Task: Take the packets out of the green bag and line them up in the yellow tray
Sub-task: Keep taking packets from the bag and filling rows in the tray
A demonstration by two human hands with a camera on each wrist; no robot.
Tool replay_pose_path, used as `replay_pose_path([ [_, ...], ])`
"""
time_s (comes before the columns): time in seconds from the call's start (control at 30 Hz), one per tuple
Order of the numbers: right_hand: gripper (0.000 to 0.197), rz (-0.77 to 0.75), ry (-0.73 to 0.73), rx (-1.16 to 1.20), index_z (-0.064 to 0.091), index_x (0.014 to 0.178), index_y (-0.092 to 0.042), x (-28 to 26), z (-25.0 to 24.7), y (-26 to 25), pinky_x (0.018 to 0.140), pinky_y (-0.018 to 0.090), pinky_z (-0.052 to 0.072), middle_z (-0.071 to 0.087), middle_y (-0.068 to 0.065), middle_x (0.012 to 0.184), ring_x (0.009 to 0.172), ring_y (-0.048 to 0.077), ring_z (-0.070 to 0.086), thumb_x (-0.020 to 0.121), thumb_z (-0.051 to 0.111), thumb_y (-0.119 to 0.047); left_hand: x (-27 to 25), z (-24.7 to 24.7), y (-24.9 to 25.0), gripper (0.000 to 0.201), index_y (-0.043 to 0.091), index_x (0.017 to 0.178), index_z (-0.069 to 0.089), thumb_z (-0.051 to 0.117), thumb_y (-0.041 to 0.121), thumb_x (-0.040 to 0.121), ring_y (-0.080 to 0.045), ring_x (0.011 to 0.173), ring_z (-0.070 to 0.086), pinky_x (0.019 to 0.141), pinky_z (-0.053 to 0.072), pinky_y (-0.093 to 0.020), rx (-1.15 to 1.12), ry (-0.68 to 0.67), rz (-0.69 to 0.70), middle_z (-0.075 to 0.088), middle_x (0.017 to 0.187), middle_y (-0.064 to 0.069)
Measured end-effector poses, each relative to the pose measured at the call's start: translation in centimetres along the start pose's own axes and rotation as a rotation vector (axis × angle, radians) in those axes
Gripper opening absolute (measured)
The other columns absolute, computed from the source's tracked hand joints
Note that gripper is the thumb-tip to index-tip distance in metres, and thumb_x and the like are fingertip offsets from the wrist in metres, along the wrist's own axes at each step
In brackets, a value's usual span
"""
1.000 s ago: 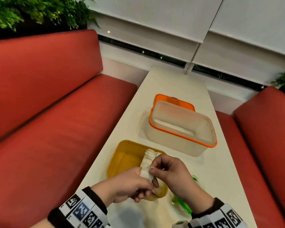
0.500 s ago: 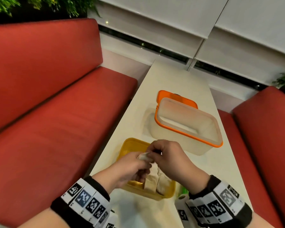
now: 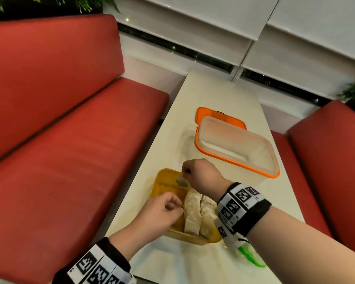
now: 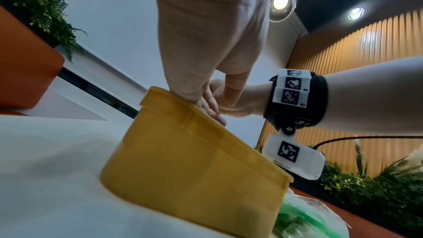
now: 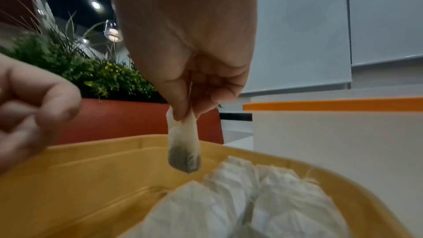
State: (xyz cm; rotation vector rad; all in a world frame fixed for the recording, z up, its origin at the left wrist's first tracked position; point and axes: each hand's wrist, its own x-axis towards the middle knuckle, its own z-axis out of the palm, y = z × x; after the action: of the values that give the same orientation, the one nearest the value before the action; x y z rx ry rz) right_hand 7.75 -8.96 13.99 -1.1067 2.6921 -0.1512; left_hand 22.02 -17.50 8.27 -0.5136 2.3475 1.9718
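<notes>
My right hand (image 3: 190, 174) pinches the top of a small white packet (image 5: 183, 144) with dark filling, which hangs over the far end of the yellow tray (image 3: 162, 182). Several white packets (image 3: 193, 210) lie side by side in the tray's near right part, seen up close in the right wrist view (image 5: 263, 196). My left hand (image 3: 168, 208) hovers over the tray's near left rim (image 4: 183, 115) with fingers loosely curled and nothing in them. The green bag (image 3: 251, 256) lies on the table near my right forearm, mostly hidden by it, and shows beside the tray (image 4: 304, 220).
A translucent box with an orange rim (image 3: 236, 146) stands on the white table (image 3: 213, 95) just beyond the tray, its orange lid (image 3: 211, 114) behind it. Red bench seats (image 3: 70, 150) flank the narrow table on both sides.
My right hand has lifted one small packet away toward the tray's far end. My left hand has let go and drawn back to the near left rim.
</notes>
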Motion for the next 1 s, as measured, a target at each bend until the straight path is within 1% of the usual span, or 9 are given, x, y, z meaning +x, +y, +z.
replay_pose_path([
  [0.1, 0.015, 0.024, -0.047, -0.044, 0.064, 0.092, -0.013, 0.7, 0.9, 0.0, 0.067, 0.033, 0.046, 0.065, 0.009, 0.092, 0.085, 0.028, 0.058, 0.086, 0.051, -0.012, 0.1, -0.2, 0.0, 0.008, 0.023, 0.083, 0.061, 0.064, 0.017, 0.083, -0.016, 0.065, 0.059, 0.073, 0.054, -0.04, 0.014, -0.009, 0.014, 0.061, 0.072, 0.002],
  [0.23, 0.014, 0.051, -0.098, -0.086, 0.063, 0.093, -0.01, 0.9, 1.4, -0.2, 0.064, 0.032, 0.044, 0.063, 0.011, 0.091, 0.084, 0.03, 0.058, 0.083, 0.053, -0.013, 0.1, -0.3, -0.2, 0.006, 0.026, 0.081, 0.061, 0.065, 0.021, 0.079, -0.016, 0.066, 0.06, 0.078, 0.055, -0.047, -0.009, -0.028, 0.006, 0.06, 0.068, 0.006],
  [0.47, 0.016, 0.085, -0.139, -0.127, 0.062, 0.092, -0.009, 0.9, 1.3, -0.7, 0.066, 0.034, 0.048, 0.06, 0.009, 0.087, 0.081, 0.029, 0.057, 0.077, 0.054, -0.01, 0.5, -0.2, -0.3, 0.008, 0.024, 0.082, 0.06, 0.065, 0.018, 0.083, -0.017, 0.066, 0.061, 0.078, 0.055, -0.046, 0.019, -0.051, 0.011, 0.061, 0.071, 0.003],
  [0.6, 0.023, 0.018, -0.093, -0.295, 0.057, 0.101, -0.008, 0.8, 1.2, -1.0, 0.065, 0.033, 0.043, 0.06, 0.011, 0.095, 0.085, 0.032, 0.059, 0.081, 0.048, -0.002, 0.6, -0.2, -0.3, 0.007, 0.024, 0.083, 0.06, 0.065, 0.018, 0.083, -0.017, 0.067, 0.062, 0.078, 0.055, -0.046, 0.022, -0.056, 0.01, 0.061, 0.073, 0.001],
  [0.67, 0.023, -0.009, -0.065, -0.339, 0.055, 0.102, -0.009, 0.7, 1.1, -1.2, 0.063, 0.033, 0.04, 0.059, 0.01, 0.095, 0.085, 0.032, 0.059, 0.082, 0.046, 0.0, 0.6, -0.2, -0.3, 0.007, 0.023, 0.083, 0.061, 0.065, 0.018, 0.084, -0.017, 0.067, 0.062, 0.078, 0.055, -0.046, 0.024, -0.055, 0.009, 0.061, 0.073, 0.001],
  [0.77, 0.015, -0.007, -0.113, -0.333, 0.053, 0.091, -0.01, 0.3, 0.7, -1.7, 0.063, 0.033, 0.039, 0.052, 0.009, 0.084, 0.079, 0.03, 0.056, 0.081, 0.047, -0.002, 0.6, -0.2, -0.2, 0.006, 0.021, 0.084, 0.061, 0.065, 0.017, 0.084, -0.018, 0.067, 0.062, 0.078, 0.056, -0.045, 0.017, -0.054, 0.005, 0.06, 0.072, 0.001],
  [0.83, 0.011, 0.002, -0.145, -0.318, 0.049, 0.085, -0.012, 0.0, 0.5, -2.0, 0.063, 0.033, 0.038, 0.048, 0.006, 0.08, 0.074, 0.027, 0.05, 0.08, 0.047, -0.002, 0.6, -0.2, -0.1, 0.005, 0.019, 0.085, 0.061, 0.065, 0.016, 0.085, -0.017, 0.067, 0.062, 0.076, 0.056, -0.04, 0.006, -0.05, -0.002, 0.059, 0.072, 0.0],
  [0.9, 0.011, 0.018, -0.15, -0.29, 0.049, 0.085, -0.012, -0.2, 0.3, -2.1, 0.063, 0.033, 0.038, 0.049, 0.006, 0.081, 0.074, 0.027, 0.05, 0.08, 0.047, -0.002, 0.5, -0.2, 0.0, 0.004, 0.018, 0.087, 0.061, 0.064, 0.015, 0.085, -0.017, 0.067, 0.061, 0.074, 0.055, -0.036, -0.001, -0.046, -0.011, 0.059, 0.073, 0.0],
  [1.0, 0.02, 0.052, -0.128, -0.221, 0.057, 0.095, -0.008, -0.4, -0.3, -2.1, 0.062, 0.031, 0.041, 0.055, 0.008, 0.086, 0.08, 0.028, 0.055, 0.078, 0.049, 0.0, 0.4, -0.2, 0.1, 0.004, 0.017, 0.088, 0.062, 0.065, 0.016, 0.085, -0.018, 0.067, 0.063, 0.076, 0.055, -0.042, -0.003, -0.042, -0.022, 0.06, 0.073, 0.001],
])
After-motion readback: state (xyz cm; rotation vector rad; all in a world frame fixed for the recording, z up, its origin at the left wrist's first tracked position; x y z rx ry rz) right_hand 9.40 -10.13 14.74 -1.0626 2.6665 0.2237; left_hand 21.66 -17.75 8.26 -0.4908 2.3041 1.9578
